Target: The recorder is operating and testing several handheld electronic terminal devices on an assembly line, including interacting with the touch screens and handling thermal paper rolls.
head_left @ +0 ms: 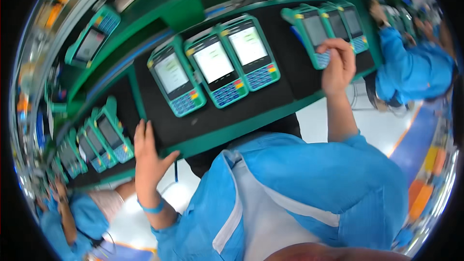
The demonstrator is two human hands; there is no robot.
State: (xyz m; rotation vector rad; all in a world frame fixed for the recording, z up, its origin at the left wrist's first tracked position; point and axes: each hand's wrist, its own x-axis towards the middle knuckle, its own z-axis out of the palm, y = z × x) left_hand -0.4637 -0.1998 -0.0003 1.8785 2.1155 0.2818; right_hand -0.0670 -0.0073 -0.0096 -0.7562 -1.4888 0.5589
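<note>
Trim in green (232,137) borders the near edge of the black bench top (212,128), bending with the lens, and black surface shows between that edge and the central terminals (212,65), and again to their right. Three of these card-payment terminals lie side by side at the centre, screens lit and keypads toward the wearer; the right-hand terminals (337,25) number three, standing close together; one lone terminal (92,37) sits at upper left, beyond the bench. Among the left-hand terminals (110,133) at least three can be counted (the farther ones blur too much). Two co-workers in blue, a right co-worker (411,67) and a left co-worker (89,212), flank the wearer. The left hand (151,157) is open, fingers extended and thumb spread wide, over the near edge between the left-hand and central terminals. The right hand (338,65) is half curled, fingertips at the keypad of the nearest right-hand terminal; whether it touches or grips cannot be told.
</note>
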